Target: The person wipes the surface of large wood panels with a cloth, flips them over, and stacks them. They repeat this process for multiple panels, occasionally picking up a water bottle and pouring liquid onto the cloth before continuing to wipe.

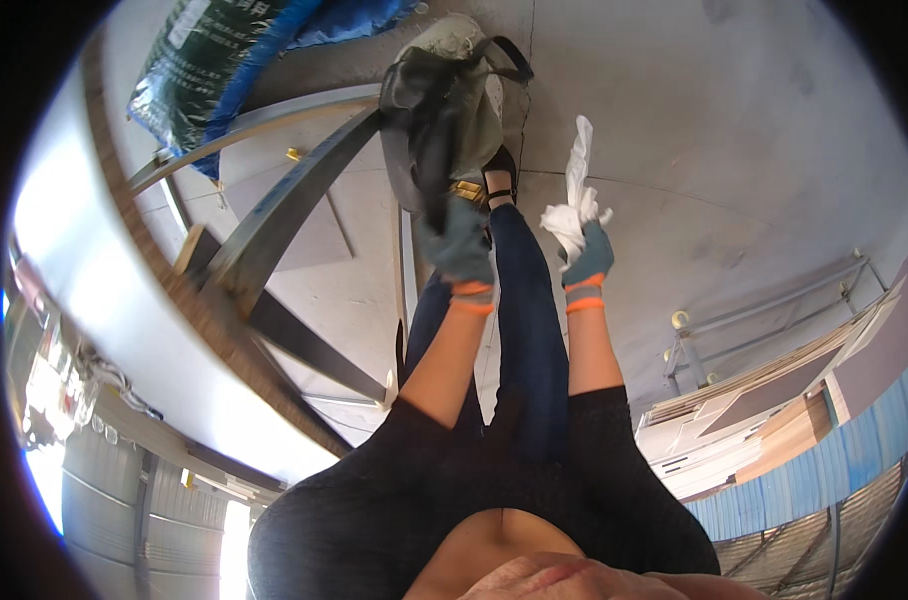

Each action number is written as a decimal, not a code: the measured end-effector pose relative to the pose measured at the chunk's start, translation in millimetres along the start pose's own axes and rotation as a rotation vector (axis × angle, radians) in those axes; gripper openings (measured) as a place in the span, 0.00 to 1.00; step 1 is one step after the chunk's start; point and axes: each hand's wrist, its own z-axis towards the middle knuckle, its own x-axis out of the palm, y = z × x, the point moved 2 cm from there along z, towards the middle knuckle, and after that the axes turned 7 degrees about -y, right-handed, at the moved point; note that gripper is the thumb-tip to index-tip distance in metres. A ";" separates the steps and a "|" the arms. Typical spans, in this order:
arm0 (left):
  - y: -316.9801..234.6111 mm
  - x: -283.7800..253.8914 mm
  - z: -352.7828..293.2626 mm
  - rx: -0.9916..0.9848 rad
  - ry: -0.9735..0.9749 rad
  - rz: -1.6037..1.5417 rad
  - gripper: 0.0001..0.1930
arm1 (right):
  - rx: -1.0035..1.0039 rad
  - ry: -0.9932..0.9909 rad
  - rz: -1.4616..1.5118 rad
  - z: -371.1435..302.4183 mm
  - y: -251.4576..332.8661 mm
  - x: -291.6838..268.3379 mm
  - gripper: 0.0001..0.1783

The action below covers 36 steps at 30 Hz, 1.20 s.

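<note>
Both my hands wear grey-green work gloves with orange and grey cuffs. My left hand (461, 245) is closed at the lower end of a long dark flap or strap of a grey-and-black bag (471, 125). Motion blurs this hand and the dark part, so the fingers show poorly. The bag is at floor level beside the table frame, with a black strap looping out on its right. In my right hand (591, 255), the fingers are wrapped around a crumpled white cloth or thin wrapping (577, 190), one end of which sticks up. A gold-coloured piece (467, 190) shows just above my left hand.
On my left stands a white-topped table (174, 300) with a wooden edge and a metal frame (294, 205). A green-and-blue printed sack (204, 75) lies beyond it. To the right are a wheeled metal rack (774, 325) and stacked boards (774, 400). Concrete floor (694, 130) stretches ahead.
</note>
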 end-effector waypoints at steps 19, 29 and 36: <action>26.7 -106.1 227.0 -0.208 -0.151 -0.556 0.17 | -0.137 0.607 -0.348 -104.6 -13.3 190.9 0.19; -148.6 -19.2 0.5 -0.684 0.785 -0.736 0.41 | -0.738 1.109 -0.534 -214.9 156.7 120.6 0.10; -368.5 -103.1 -47.3 -0.258 0.583 -0.726 0.24 | -0.081 1.355 -0.436 -373.7 238.2 110.5 0.20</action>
